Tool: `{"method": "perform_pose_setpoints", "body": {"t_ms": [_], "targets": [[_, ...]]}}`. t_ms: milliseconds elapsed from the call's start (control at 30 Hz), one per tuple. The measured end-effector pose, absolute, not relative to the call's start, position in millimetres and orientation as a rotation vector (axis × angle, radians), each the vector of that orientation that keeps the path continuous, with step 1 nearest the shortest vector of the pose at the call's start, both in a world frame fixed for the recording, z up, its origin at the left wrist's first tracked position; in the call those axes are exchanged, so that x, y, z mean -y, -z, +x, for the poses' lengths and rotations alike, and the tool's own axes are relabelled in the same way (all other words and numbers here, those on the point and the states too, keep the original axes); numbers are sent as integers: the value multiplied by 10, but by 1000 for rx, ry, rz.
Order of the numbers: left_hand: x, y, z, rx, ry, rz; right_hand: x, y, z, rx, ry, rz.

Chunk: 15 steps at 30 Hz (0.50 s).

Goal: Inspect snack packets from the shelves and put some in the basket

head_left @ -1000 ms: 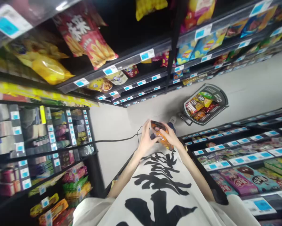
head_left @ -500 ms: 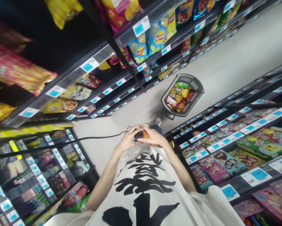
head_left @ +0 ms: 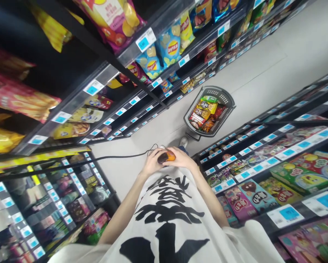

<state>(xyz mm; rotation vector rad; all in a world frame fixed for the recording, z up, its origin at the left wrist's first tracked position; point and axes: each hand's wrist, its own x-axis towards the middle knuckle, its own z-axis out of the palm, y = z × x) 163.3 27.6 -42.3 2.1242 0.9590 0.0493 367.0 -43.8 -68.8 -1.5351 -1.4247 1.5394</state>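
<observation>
In front of my waist both hands hold a small orange-and-dark item, rounded in outline; whether it is a snack packet I cannot tell. My left hand curls around its dark end. On the orange end, my right hand is closed with the fingers over the far side. The fingertips are partly hidden. A thin black cable loops beside my left hand and runs off to the left. Beyond the hands, a grey shopping basket stands on the floor with several yellow, red and orange snack packets in it.
A shelf with chip bags and price tags runs along the upper left. Low shelves of boxed snacks line the right side. At the lower left stands a rack of small goods. The pale floor stretches away between the shelves.
The view has shifted slightly, so the shelves and basket appear moved a little. Both hands stay on the orange-and-dark item, and more of its orange side shows now.
</observation>
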Motion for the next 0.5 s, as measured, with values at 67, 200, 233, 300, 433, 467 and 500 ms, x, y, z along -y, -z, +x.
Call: {"method": "perform_pose_setpoints", "body": {"t_ms": [67,200,233,300,433,467,500], "targets": [[-212,502,1646,-1036,-43,2142,486,778,3689,1482,-1543,-1561],[-139,626,1660,-1071,18,2214,557,996,3655,1563,-1534,-1540],[-128,647,1658,-1074,34,2224,571,1037,3638,1561,-1517,-1548],[-116,682,1649,-1094,37,2228,591,1089,3609,1547,-1467,-1583],[-141,737,1639,-1106,-4,2202,601,1085,3591,1540,-1358,-1659],[-157,750,1641,-1091,-14,2184,598,1077,3593,1535,-1348,-1674],[-175,765,1645,-1078,-28,2160,596,1073,3595,1522,-1345,-1690]]}}
